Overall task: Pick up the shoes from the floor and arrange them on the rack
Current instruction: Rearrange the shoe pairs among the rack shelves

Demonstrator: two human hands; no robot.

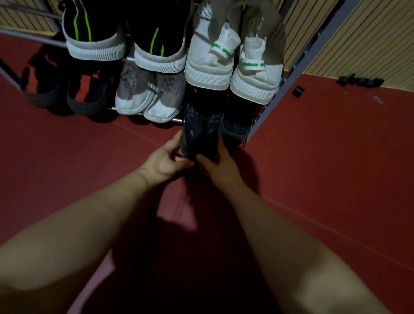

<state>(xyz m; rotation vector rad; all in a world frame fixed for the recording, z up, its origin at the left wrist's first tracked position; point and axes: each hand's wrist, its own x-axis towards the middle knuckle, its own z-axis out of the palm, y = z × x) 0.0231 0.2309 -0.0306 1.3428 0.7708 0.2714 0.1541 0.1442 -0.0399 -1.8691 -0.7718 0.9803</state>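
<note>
Left hand point(168, 157) curls round the heel of the dark shoe point(200, 132), at the right end of the rack's point(309, 54) bottom shelf, front edge. Right hand point(221, 164) grips the shoe's other side. Mate point(232, 131) sits on that shelf, by the rack's end frame.

Matt red floor point(319, 161); metal rack point(297, 66); knit shoes point(154, 97).

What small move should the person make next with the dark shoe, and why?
Probably slide the dark shoe forward onto the lower shelf: the left hand and right hand grip its near end, and it points into the space beside the other dark shoe.
</note>
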